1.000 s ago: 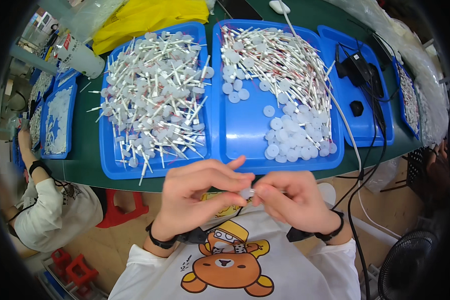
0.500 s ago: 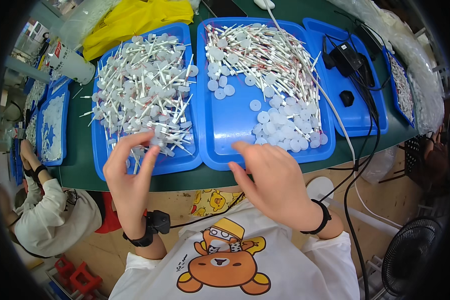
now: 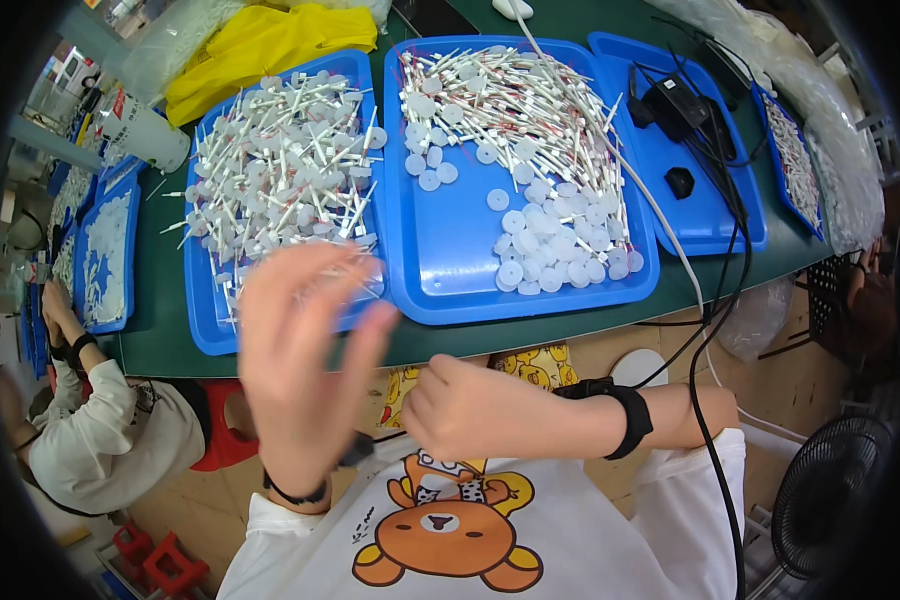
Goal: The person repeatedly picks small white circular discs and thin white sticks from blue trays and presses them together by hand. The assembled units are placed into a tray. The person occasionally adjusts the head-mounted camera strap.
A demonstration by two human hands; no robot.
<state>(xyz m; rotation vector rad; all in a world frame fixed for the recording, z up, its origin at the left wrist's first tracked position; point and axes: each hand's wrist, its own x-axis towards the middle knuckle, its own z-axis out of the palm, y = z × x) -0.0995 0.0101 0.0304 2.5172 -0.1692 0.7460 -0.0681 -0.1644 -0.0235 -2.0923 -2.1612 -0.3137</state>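
My left hand (image 3: 315,350) is raised in front of the near edge of the left blue tray (image 3: 208,325). Its fingers are blurred, but thumb and fingers look apart and I see nothing between them. Close to my chest, my right hand (image 3: 470,408) is curled closed; whatever its fingers hold, if anything, is hidden. Thin white sticks with translucent discs (image 3: 290,165) heap up in the left tray. Beside it, the middle blue tray (image 3: 440,235) has loose translucent round discs (image 3: 555,240) at its near right and a pile of thin white sticks with red wires (image 3: 510,95) behind.
A third blue tray (image 3: 700,220) on the right carries a black adapter (image 3: 675,108) and cables. A white cable (image 3: 660,205) crosses the middle tray. Behind the left tray lie a yellow plastic bag (image 3: 260,50) and a white cup (image 3: 145,130). Another person (image 3: 120,440) works at the left.
My right hand has drawn back from the middle tray to my chest and curled up. My left hand has moved right and toward me, its fingers spreading. The view has shifted slightly.
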